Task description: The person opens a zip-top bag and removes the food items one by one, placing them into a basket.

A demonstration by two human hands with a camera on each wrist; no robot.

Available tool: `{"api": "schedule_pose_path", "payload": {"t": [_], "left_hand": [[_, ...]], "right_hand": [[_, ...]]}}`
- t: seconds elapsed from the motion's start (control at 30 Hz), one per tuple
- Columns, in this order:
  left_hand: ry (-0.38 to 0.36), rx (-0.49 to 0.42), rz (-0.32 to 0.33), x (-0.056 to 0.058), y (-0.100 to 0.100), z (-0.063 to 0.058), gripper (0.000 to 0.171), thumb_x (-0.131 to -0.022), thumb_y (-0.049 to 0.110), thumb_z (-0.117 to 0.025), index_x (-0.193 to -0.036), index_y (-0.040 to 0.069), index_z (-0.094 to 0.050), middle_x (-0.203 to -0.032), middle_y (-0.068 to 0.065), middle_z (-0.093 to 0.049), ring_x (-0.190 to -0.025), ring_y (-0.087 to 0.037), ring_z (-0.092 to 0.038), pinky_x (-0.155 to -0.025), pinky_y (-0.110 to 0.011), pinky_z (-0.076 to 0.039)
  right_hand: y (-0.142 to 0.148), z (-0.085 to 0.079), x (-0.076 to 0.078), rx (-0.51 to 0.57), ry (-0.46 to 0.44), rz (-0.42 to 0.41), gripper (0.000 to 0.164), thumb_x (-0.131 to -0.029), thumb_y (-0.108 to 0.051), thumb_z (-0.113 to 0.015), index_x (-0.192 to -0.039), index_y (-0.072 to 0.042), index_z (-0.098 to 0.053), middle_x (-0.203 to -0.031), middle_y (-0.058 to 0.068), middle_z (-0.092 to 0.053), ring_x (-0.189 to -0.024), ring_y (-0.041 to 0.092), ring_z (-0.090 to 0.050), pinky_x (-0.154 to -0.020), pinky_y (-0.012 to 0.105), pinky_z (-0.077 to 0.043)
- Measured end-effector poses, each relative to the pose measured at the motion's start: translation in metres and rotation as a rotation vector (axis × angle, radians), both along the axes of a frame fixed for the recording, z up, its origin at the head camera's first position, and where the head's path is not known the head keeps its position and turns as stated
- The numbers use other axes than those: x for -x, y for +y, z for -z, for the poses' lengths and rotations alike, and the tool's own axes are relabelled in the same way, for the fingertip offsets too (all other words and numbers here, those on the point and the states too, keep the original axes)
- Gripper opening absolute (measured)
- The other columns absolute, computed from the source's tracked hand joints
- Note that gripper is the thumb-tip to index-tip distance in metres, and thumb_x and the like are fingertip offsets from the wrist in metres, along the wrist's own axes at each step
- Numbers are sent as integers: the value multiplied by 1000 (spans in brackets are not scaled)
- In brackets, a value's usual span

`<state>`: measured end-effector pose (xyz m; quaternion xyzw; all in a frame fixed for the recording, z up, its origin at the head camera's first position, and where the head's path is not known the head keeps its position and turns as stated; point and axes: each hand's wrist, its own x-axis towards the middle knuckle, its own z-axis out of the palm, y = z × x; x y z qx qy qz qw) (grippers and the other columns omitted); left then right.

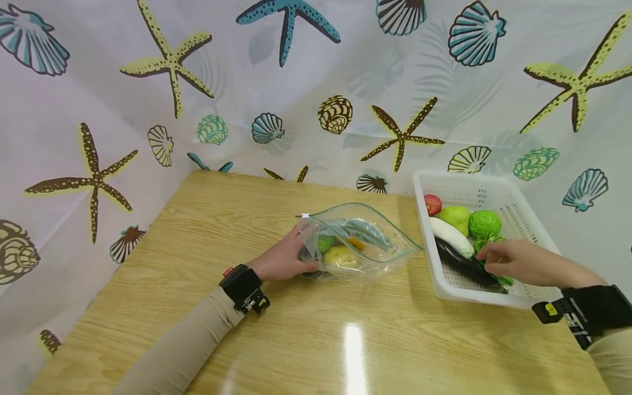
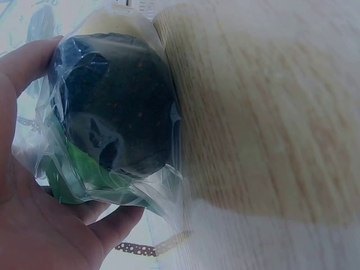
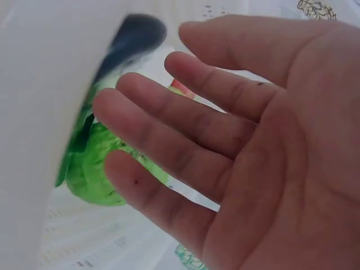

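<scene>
A clear zip bag [image 1: 377, 267] lies on the table with its mouth gaping to the right. My left hand [image 1: 283, 257] grips its left end, thumb and fingers around a dark round thing [image 2: 121, 104] inside the plastic. The bag also holds a yellow potato-like piece [image 1: 340, 256], a green piece [image 1: 325, 243] and something orange. My right hand [image 1: 523, 263] hovers over the white basket [image 1: 439, 285], its fingers loosely bent and holding nothing. Beneath and beside it are an eggplant [image 1: 461, 262] and leafy greens [image 1: 487, 240]; the hand partly hides the greens.
Farther back in the basket sit a white elongated vegetable [image 1: 451, 237], a yellow-green fruit [image 1: 456, 218], a round green cabbage-like vegetable [image 1: 485, 224] and a red piece [image 1: 432, 204]. A shell-and-starfish curtain [image 1: 306, 148] hangs behind the wooden table [image 1: 222, 219].
</scene>
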<state>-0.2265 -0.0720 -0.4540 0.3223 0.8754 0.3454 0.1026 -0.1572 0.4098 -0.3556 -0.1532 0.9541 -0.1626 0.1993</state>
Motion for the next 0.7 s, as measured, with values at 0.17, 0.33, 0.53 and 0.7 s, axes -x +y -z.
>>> {"api": "schedule_pose_path", "payload": {"t": [0.17,0.33,0.53,0.7], "left_hand": [[4,2,-5,1,-1,3,94,-83,41,-71,-154,22,-12,-155,2,-5,-123,-15,-33,-98,-41,-41],[15,7,-2,3,-1,7,94,-83,43,-70,-154,23,-11,-155,3,-4,-122,-15,-33,-96,-39,-43],[10,0,-1,4,-1,7,95,-82,40,-71,-154,22,-11,-155,2,-2,-120,-16,-35,-94,-39,-44],[2,16,-9,4,-1,7,96,-82,41,-71,-154,23,-10,-156,1,-1,-122,-17,-35,-94,-39,-44]], "right_hand": [[-20,-5,0,-13,174,-42,21,-93,-15,-61,-110,-4,-65,-90,3,-68,-78,12,-59,-64,37,-53],[-60,-24,-6,2,379,-102,14,-91,-13,-63,-105,-11,-67,-85,-2,-66,-74,9,-56,-61,36,-52],[-120,-49,-14,79,576,-228,18,-87,-8,-66,-103,-16,-69,-91,-6,-66,-74,4,-53,-61,35,-52],[-157,-56,-12,148,610,-375,20,-87,-7,-64,-105,-15,-67,-97,-8,-64,-81,1,-51,-63,31,-51]]}}
